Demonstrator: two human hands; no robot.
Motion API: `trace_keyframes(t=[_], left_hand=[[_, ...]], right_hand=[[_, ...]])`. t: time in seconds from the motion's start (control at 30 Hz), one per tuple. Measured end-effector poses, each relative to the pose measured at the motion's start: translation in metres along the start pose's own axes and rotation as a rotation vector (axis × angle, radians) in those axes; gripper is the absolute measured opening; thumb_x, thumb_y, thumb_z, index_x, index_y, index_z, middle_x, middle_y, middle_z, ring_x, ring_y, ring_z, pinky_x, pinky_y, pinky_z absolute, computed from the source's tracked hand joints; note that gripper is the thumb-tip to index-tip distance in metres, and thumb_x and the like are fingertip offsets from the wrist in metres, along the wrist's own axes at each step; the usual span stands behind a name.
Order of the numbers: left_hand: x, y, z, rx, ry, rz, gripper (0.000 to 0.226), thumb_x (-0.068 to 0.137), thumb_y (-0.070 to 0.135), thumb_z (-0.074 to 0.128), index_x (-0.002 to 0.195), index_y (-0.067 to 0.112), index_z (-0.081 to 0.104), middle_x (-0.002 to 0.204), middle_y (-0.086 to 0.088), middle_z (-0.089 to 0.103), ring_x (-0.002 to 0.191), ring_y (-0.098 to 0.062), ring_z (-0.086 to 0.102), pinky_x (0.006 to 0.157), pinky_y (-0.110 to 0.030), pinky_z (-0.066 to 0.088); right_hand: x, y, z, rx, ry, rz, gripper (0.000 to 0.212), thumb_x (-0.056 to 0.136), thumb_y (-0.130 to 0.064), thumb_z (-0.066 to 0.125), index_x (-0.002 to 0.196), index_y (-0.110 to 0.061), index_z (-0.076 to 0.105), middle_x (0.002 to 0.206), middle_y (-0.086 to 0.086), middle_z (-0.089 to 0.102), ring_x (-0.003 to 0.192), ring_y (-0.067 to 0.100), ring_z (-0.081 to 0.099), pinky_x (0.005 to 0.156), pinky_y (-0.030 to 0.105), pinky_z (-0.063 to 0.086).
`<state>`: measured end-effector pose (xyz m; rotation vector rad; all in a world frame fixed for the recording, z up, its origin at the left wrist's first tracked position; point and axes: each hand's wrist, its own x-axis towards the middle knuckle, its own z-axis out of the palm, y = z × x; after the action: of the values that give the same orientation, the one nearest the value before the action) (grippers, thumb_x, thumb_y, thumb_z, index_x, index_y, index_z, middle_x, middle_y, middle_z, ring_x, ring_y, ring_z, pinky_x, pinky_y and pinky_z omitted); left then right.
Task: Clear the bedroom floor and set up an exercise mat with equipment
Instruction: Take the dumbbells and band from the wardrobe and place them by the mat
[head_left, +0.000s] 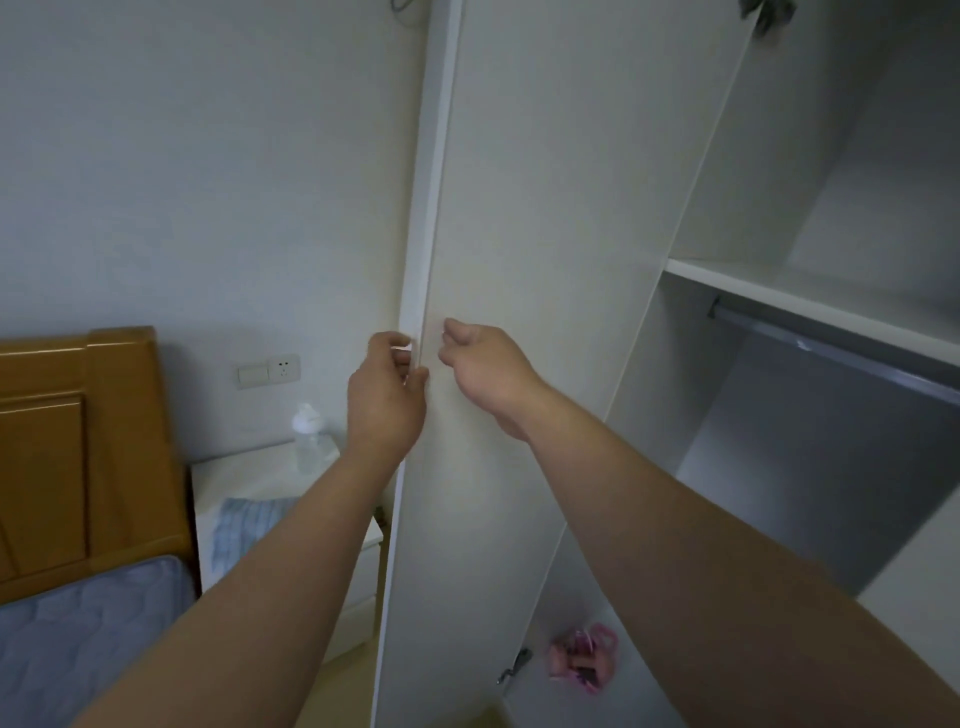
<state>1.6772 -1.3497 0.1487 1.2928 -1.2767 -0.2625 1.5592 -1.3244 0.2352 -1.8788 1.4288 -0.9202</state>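
A tall white wardrobe door (519, 208) stands open in front of me, edge-on at its left side. My left hand (387, 395) grips the door's left edge at mid height, fingers curled round it. My right hand (485, 371) lies against the door's inner face just right of that edge, fingers curled, fingertips touching the panel. The wardrobe interior (831, 467) shows a white shelf (810, 296) and a metal hanging rail (831, 343). A small pink object (584, 657) lies on the wardrobe's bottom. No mat or exercise equipment is in view.
A wooden headboard (78, 457) and a blue mattress (93, 639) are at lower left. A white bedside cabinet (249, 483) holds a clear bottle (311, 436) and a blue folded cloth (244, 530). A wall socket (270, 370) sits above it.
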Motion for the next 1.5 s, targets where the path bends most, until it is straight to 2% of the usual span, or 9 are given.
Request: trace_keyframes(t=[0.13,0.27,0.4,0.53,0.63,1.07,1.17,1.3,1.5], left_hand=[[-0.057,0.036,0.028,-0.061,0.197,0.068,0.019,0.090,0.010,0.063,0.103,0.015,0.052,0.098,-0.001,0.053,0.086,-0.014,0.051,0.079,-0.025,0.041],[-0.111,0.079,0.085,-0.260,-0.224,0.048,0.017,0.089,0.007,0.061,0.095,0.022,0.055,0.086,0.002,0.061,0.075,-0.007,0.057,0.065,-0.021,0.044],[-0.149,0.132,0.149,-0.459,-0.714,0.023,0.006,0.098,0.018,0.060,0.094,0.021,0.063,0.083,0.002,0.071,0.073,-0.013,0.067,0.071,-0.029,0.053],[-0.169,0.178,0.200,-0.478,-0.992,0.180,0.033,0.101,0.042,0.046,0.106,0.020,0.070,0.096,0.005,0.074,0.089,-0.011,0.070,0.084,-0.031,0.054],[-0.172,0.213,0.233,-0.379,-0.956,0.322,0.035,0.105,0.039,0.042,0.111,0.018,0.069,0.105,0.007,0.069,0.096,-0.008,0.061,0.091,-0.028,0.045],[-0.187,0.268,0.330,-0.660,-1.286,0.139,0.038,0.107,0.036,0.040,0.114,0.009,0.066,0.099,0.000,0.067,0.093,-0.017,0.062,0.083,-0.030,0.045],[-0.187,0.258,0.338,-0.715,-1.243,0.137,0.034,0.103,0.029,0.042,0.079,0.011,0.058,0.074,-0.011,0.057,0.067,-0.020,0.052,0.067,-0.032,0.036],[-0.190,0.245,0.330,-0.857,-1.334,-0.058,0.049,0.090,0.053,0.047,0.081,0.008,0.064,0.081,-0.019,0.068,0.072,-0.037,0.061,0.068,-0.048,0.050],[-0.210,0.235,0.249,-1.032,-1.565,-0.029,0.026,0.097,0.007,0.053,0.073,0.001,0.062,0.069,-0.011,0.066,0.065,-0.019,0.062,0.058,-0.029,0.052]], right_hand=[[-0.036,0.028,-0.032,0.024,0.097,-0.023,0.049,0.102,-0.017,0.052,0.150,-0.013,0.046,0.151,0.000,0.051,0.138,0.010,0.048,0.118,0.026,0.032],[-0.090,0.068,-0.085,-0.065,0.313,0.017,0.036,0.100,-0.017,0.057,0.135,-0.020,0.064,0.134,-0.007,0.066,0.120,0.006,0.061,0.108,0.026,0.046],[-0.154,0.116,-0.158,-0.279,0.691,0.097,0.026,0.096,-0.017,0.062,0.120,-0.022,0.073,0.113,-0.011,0.073,0.093,-0.005,0.063,0.082,-0.005,0.037],[-0.208,0.151,-0.224,-0.255,1.063,0.279,0.016,0.093,-0.020,0.065,0.108,-0.020,0.072,0.089,-0.013,0.067,0.078,-0.007,0.061,0.074,0.003,0.044],[-0.225,0.169,-0.257,-0.354,1.101,0.332,0.025,0.091,-0.024,0.065,0.117,-0.021,0.065,0.097,-0.006,0.067,0.087,0.013,0.065,0.083,0.030,0.051],[-0.201,0.203,-0.295,-0.717,1.049,0.615,0.026,0.099,-0.028,0.052,0.095,-0.012,0.072,0.095,0.011,0.072,0.090,0.032,0.065,0.081,0.044,0.054],[-0.199,0.195,-0.282,-0.690,1.096,0.650,0.026,0.099,-0.028,0.051,0.097,-0.013,0.072,0.096,0.008,0.073,0.091,0.030,0.066,0.084,0.044,0.053],[-0.210,0.173,-0.247,-0.627,1.251,0.644,0.023,0.096,-0.026,0.053,0.090,-0.017,0.073,0.086,-0.002,0.073,0.083,0.020,0.065,0.079,0.038,0.053],[-0.256,0.126,-0.176,-0.370,1.564,0.618,0.021,0.090,-0.022,0.055,0.072,-0.019,0.065,0.068,-0.008,0.064,0.064,0.006,0.057,0.060,0.019,0.046]])
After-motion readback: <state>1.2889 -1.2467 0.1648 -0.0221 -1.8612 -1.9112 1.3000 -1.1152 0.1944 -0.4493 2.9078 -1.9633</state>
